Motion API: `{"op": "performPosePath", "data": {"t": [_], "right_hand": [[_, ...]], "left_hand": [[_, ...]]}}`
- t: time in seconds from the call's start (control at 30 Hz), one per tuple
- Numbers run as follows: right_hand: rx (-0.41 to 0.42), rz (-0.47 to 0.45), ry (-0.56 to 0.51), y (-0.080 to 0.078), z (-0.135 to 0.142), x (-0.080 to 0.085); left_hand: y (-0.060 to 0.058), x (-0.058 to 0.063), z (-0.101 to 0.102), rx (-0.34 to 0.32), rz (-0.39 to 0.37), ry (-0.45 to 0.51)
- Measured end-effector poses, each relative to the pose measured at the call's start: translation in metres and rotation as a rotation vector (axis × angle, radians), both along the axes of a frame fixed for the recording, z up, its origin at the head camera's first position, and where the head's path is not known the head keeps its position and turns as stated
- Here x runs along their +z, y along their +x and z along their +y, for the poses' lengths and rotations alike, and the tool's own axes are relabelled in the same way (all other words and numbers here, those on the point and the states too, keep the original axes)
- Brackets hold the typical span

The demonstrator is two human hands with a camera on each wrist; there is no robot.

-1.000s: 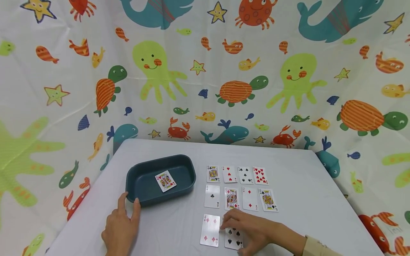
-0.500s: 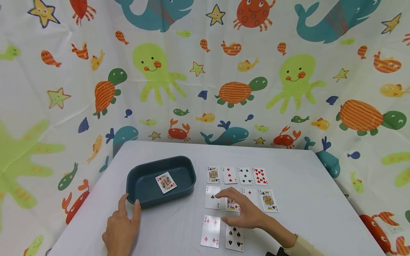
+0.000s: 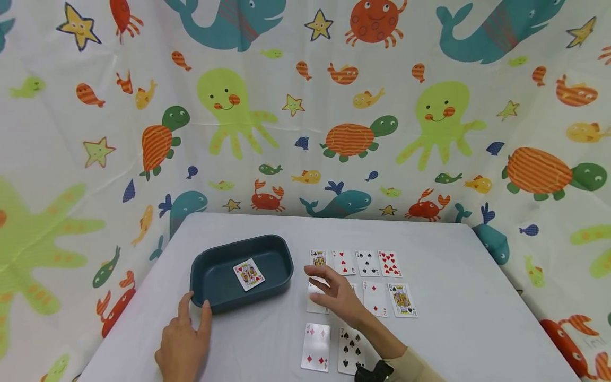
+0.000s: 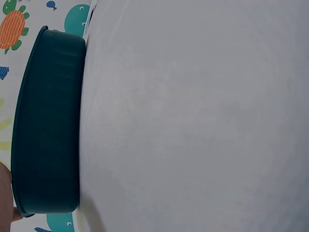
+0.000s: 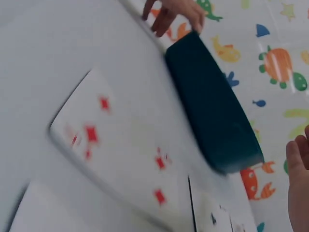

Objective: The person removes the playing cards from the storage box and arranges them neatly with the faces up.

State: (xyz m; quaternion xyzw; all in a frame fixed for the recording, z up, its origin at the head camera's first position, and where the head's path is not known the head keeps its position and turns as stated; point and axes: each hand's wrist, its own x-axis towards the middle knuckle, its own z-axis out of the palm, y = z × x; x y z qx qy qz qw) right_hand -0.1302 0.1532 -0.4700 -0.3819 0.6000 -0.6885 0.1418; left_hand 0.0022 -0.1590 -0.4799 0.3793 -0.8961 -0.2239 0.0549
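My left hand touches the near left corner of a dark teal tray with thumb and forefinger tips at its rim. Inside the tray lies a red-suited face card. My right hand is over the middle row of playing cards, its fingers apart and holding nothing. It hides one card there and partly covers a club card. Beside them lie the two of diamonds and a king. Closer to me lie the four of diamonds and seven of spades.
A back row holds a face card, a heart card, a spade card and another heart card. White cloth covers the table. A sea-animal printed curtain hangs behind and at the sides.
My right hand has lifted off the seven of spades and moved forward and left over the middle row. My left hand stays at the tray's corner.
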Motion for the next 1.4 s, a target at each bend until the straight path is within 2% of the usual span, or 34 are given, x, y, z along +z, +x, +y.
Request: {"op": "performPosePath", "data": {"t": [0.17, 0.3, 0.5, 0.6, 0.73, 0.93, 1.3, 1.4], "right_hand": [[0.004, -0.184, -0.093, 0.004, -0.03, 0.002], [-0.002, -0.277, -0.134, 0.008, -0.053, 0.006], [0.017, -0.349, -0.135, 0.007, -0.083, 0.004], [0.016, -0.353, -0.113, 0.002, -0.095, 0.006], [-0.026, -0.301, -0.031, -0.008, -0.109, 0.011], [-0.094, -0.14, 0.184, -0.022, -0.127, 0.018], [-0.077, 0.127, 0.522, -0.045, -0.154, 0.021], [-0.079, 0.171, 0.631, -0.049, -0.158, 0.019]], "left_hand": [[-0.002, -0.003, -0.001, 0.007, -0.007, 0.003], [-0.004, -0.002, -0.001, 0.009, -0.009, 0.008], [-0.003, -0.002, 0.001, 0.013, -0.013, 0.008], [-0.003, -0.003, 0.001, 0.009, -0.01, 0.009], [-0.003, -0.003, -0.001, 0.004, 0.0, 0.003], [-0.004, -0.002, -0.003, -0.004, 0.007, 0.003], [-0.006, 0.0, -0.003, -0.016, 0.018, 0.01], [-0.005, -0.001, -0.002, -0.018, 0.021, 0.005]]}}
